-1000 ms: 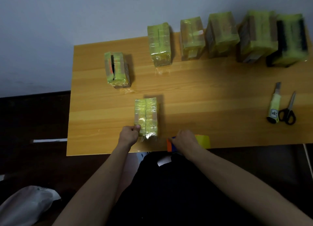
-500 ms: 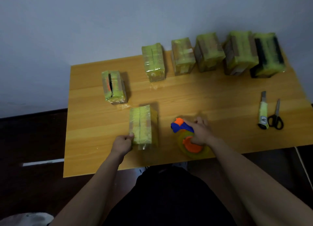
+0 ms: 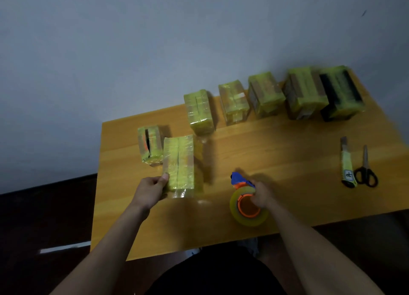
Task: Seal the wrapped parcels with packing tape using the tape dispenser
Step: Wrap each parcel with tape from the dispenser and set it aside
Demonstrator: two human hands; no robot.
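Parcel in hand (image 3: pixel 178 162): you held it at the near-left of the bench (image 3: pixel 287 153), long axis running near to far, its top seam facing up; judged so that the seam lay open to a strip of tape.
Left hand (image 3: pixel 150 189): you had it closed on the parcel's near-left corner, thumb on top, fingers wrapped below; judged to steady the parcel against the pull of tape.
Tape dispenser (image 3: pixel 246 203): orange core, blue head, clear roll; it sat near the bench's near edge, right of the parcel and apart from it, blue head pointing away from you.
Right hand (image 3: pixel 262 197): you had it clamped on the dispenser's right side, fingers curled over the roll; whether the dispenser rested on the bench or hung just above it, you could not tell.
Small parcel (image 3: pixel 150 144): stood just beyond and left of the held parcel, a dark slit open in its top; judged still awaiting tape.
Far row (image 3: pixel 265 95): five wrapped parcels lined along the far edge, out of your working space.
Utility knife (image 3: pixel 346 164) and scissors (image 3: pixel 365 170): lay side by side at the right, well apart from both hands, untouched.
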